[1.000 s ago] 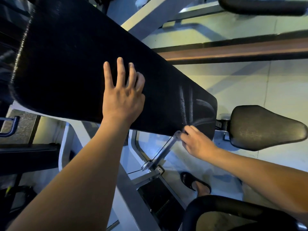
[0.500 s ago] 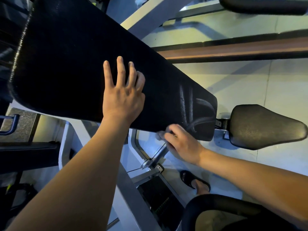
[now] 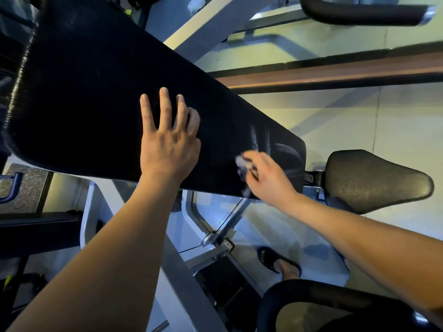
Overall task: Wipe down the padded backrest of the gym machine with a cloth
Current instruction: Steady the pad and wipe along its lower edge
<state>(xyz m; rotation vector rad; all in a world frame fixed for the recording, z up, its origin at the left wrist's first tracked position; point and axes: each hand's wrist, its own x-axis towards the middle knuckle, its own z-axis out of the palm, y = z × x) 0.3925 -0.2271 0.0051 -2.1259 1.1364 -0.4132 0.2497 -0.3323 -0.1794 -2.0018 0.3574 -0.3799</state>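
Observation:
The long black padded backrest [image 3: 96, 97] slopes from upper left down to the right. My left hand [image 3: 167, 142] lies flat on its middle, fingers spread, holding nothing. My right hand [image 3: 266, 176] is on the pad's lower right end, closed on a small whitish cloth [image 3: 242, 166] that sticks out at the fingers and is blurred by motion. Pale wet streaks [image 3: 261, 137] show on the pad just above that hand.
A black padded seat [image 3: 374, 180] sits right of the backrest's end. Grey machine frame bars [image 3: 182, 279] run below the pad. A curved black padded handle [image 3: 323, 300] is at bottom right, another one [image 3: 359, 10] at top right. My sandalled foot [image 3: 278, 262] stands on the floor.
My right hand has moved from the pad's lower edge up onto its face with the cloth. My left hand has stayed flat in place.

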